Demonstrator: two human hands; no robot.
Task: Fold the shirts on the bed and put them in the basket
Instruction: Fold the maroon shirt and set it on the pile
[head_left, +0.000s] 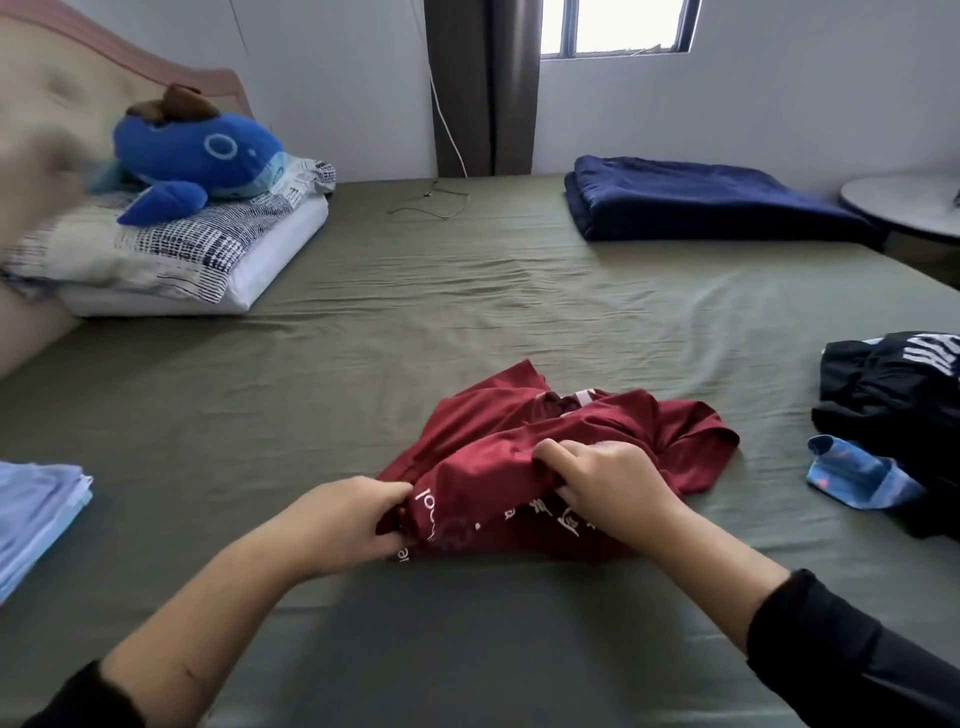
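Here, a maroon T-shirt (545, 457) with white lettering lies bunched and softly creased on the wrinkled olive bedsheet (363, 364), near the front edge. The left hand (348, 525) pinches its lower left edge with curled fingers; the right hand (608, 483) grips a raised fold at the shirt's middle, knuckles up.
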